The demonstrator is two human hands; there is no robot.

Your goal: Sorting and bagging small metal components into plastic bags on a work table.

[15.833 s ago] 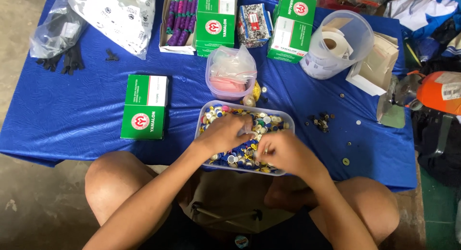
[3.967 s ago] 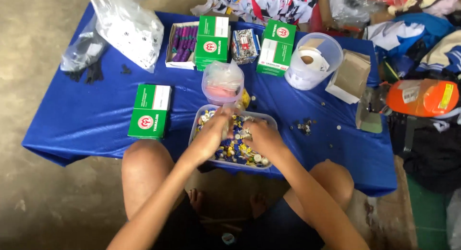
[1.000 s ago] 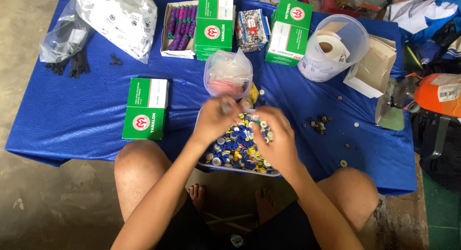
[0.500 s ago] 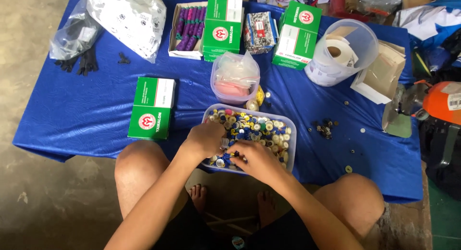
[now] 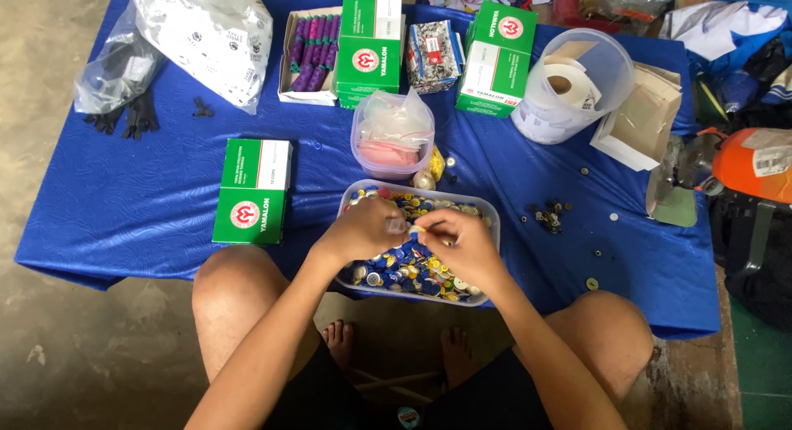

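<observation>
A small pale button [image 5: 419, 229] is pinched between the fingertips of the left hand [image 5: 367, 229] and right hand [image 5: 458, 242], both closed over the clear tray [image 5: 488, 224] of mixed buttons at lower centre of frame. Sorting is judged to be in hand. A steady pinch is called for next, since the piece is small; the lidded pink tub [image 5: 392, 145] stands just above the tray.

Glossy plastic, rippled cloth

Clear plastic tray [image 5: 493, 232] brims with shiny buttons [image 5: 404, 269]; blue tablecloth [image 5: 124, 199] looks faintly sheened, textured; green boxes [image 5: 252, 191] matt cardboard.
</observation>
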